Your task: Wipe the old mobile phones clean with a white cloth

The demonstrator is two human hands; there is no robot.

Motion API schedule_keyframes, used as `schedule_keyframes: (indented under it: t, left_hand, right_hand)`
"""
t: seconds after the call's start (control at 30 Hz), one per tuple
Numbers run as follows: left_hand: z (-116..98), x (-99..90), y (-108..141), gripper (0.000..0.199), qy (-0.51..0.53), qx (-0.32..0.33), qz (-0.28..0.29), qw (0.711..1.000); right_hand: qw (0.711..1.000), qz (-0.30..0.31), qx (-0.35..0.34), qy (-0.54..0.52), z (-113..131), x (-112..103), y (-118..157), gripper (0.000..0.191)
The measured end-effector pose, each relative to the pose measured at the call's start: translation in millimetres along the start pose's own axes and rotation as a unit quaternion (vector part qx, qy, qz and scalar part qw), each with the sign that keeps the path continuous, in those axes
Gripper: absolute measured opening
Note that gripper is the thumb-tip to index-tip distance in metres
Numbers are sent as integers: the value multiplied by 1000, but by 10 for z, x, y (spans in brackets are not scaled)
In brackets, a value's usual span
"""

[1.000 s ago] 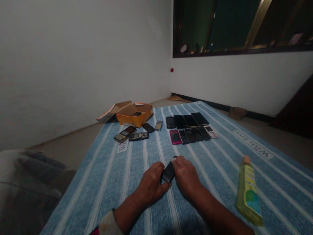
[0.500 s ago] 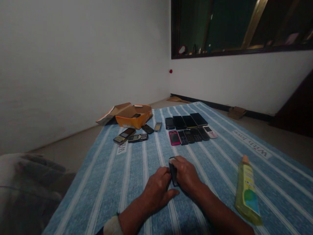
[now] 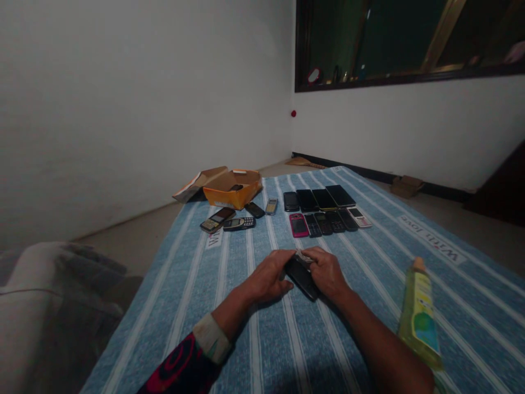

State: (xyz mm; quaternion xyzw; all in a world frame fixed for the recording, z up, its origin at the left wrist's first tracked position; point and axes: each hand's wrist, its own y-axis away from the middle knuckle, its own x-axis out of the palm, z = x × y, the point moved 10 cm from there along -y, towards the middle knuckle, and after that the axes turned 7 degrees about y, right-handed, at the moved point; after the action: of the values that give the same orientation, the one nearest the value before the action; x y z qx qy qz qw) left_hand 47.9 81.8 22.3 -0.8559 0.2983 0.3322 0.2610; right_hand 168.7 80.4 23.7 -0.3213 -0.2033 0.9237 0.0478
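A dark mobile phone (image 3: 302,280) is between my hands over the striped cloth, tilted, with its flat dark side towards me. My left hand (image 3: 266,278) grips its left edge and far end, the thumb low beside it. On the other side, my right hand (image 3: 328,274) has its fingers closed around the far right edge. A pale, silvery patch shows at the phone's far end between the fingertips; whether it belongs to the phone I cannot tell.
Beyond my hands lie two rows of phones, one with a pink phone (image 3: 298,225). Several loose phones, including a keypad phone (image 3: 239,223), lie near an open orange box (image 3: 229,198). A bottle of yellow-green liquid (image 3: 420,317) lies at right on the blue striped cloth (image 3: 197,306).
Both hands have moved slightly away from me. The phone has turned from nearly edge-on to show its broad dark side, and my left hand now grips its far end.
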Motion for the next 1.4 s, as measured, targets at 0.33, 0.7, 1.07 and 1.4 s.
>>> schedule_keyframes:
  t: [0.33, 0.7, 1.07, 1.4]
  left_hand:
    - [286, -124, 29, 82, -37, -114, -66, 991]
    - [151, -133, 135, 62, -102, -115, -115, 981]
    - [74, -94, 193, 46, -143, -83, -112, 980]
    - [24, -49, 212, 39, -191, -106, -94, 971]
  right_hand:
    - [991, -15, -57, 124, 175, -33, 54, 52]
    - [918, 60, -98, 381, 390, 307, 186, 23]
    - [920, 45, -94, 377, 461, 435, 325, 26]
    - [913, 33, -94, 395, 479, 539, 430, 35]
